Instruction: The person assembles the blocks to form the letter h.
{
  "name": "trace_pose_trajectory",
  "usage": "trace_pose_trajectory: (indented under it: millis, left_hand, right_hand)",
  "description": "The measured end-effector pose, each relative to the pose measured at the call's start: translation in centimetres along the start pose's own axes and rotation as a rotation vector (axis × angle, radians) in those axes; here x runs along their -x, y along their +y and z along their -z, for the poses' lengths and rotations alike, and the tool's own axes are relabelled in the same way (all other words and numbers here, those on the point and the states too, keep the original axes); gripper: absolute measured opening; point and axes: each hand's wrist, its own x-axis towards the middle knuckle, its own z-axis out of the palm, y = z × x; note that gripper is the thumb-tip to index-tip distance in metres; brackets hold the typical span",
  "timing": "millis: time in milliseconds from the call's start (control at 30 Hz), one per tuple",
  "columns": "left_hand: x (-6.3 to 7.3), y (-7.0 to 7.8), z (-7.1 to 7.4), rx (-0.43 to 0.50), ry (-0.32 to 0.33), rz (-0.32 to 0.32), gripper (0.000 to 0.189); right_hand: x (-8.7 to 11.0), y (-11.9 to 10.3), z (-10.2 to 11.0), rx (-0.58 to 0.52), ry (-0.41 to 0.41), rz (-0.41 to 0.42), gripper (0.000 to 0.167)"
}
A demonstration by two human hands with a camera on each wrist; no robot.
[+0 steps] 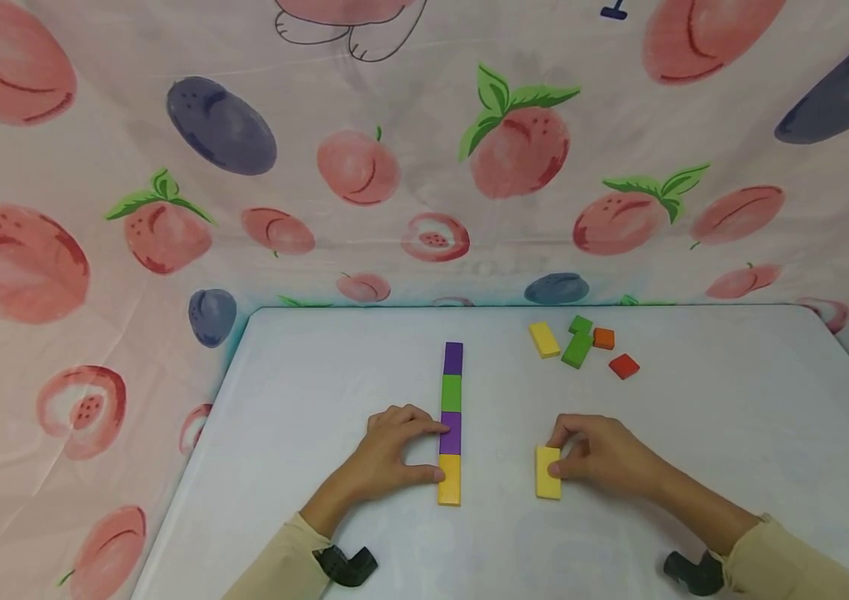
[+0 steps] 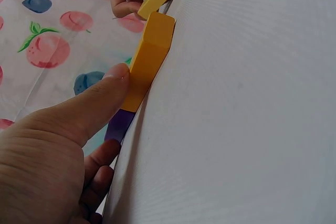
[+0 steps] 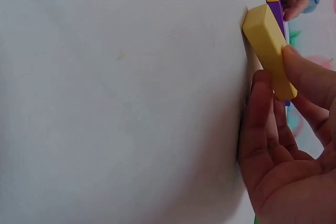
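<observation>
A straight row of blocks lies on the white table: a purple block (image 1: 453, 358) at the far end, a green block (image 1: 451, 392), another purple block (image 1: 450, 432) and an orange-yellow block (image 1: 450, 480) nearest. My left hand (image 1: 392, 454) rests against the row's left side, index finger at the nearer purple block and thumb on the orange-yellow one, as the left wrist view also shows. To the right of the row, my right hand (image 1: 607, 454) pinches a pale yellow block (image 3: 269, 45) between thumb and fingers. That block is apart from the row.
Loose blocks lie at the back right: a yellow block (image 1: 544, 340), two green ones (image 1: 577, 350), an orange block (image 1: 604, 338) and a red block (image 1: 624, 367). Fruit-patterned cloth (image 1: 282, 275) hangs behind the white table (image 1: 304, 350).
</observation>
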Motion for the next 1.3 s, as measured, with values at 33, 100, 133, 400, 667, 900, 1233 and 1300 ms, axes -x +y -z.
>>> trace_pose_trajectory:
  millis: [33, 100, 133, 400, 667, 900, 1233, 1300]
  left_hand:
    - [0.0, 0.0, 0.0, 0.001, 0.000, 0.002, 0.057]
    - [0.0, 0.0, 0.0, 0.002, 0.003, -0.001, 0.057]
    - [0.0, 0.0, 0.0, 0.002, 0.003, 0.000, 0.057]
    - [0.0, 0.0, 0.0, 0.002, 0.009, -0.005, 0.057]
    - [0.1, 0.0, -0.1, -0.005, 0.007, -0.008, 0.057]
    - [0.0, -0.1, -0.1, -0.006, -0.007, 0.013, 0.057]
    - [0.0, 0.0, 0.0, -0.003, -0.010, 0.016, 0.056]
    - [0.0, -0.1, -0.1, -0.006, -0.010, 0.014, 0.057]
  right_hand:
    - [0.1, 0.1, 0.0, 0.007, -0.005, 0.012, 0.028]
    - [0.2, 0.2, 0.1, 0.035, -0.012, 0.037, 0.027]
    - [0.2, 0.2, 0.1, 0.053, -0.013, 0.049, 0.027]
    - [0.3, 0.5, -0.1, 0.153, 0.002, 0.133, 0.027]
    - [0.9, 0.7, 0.0, 0.172, -0.023, 0.195, 0.048]
    - [1.4, 1.2, 0.0, 0.240, -0.035, 0.215, 0.055]
    - [1.7, 1.3, -0.1, 0.276, -0.027, 0.208, 0.057]
    - [1.7, 1.3, 0.0, 0.273, -0.027, 0.207, 0.057]
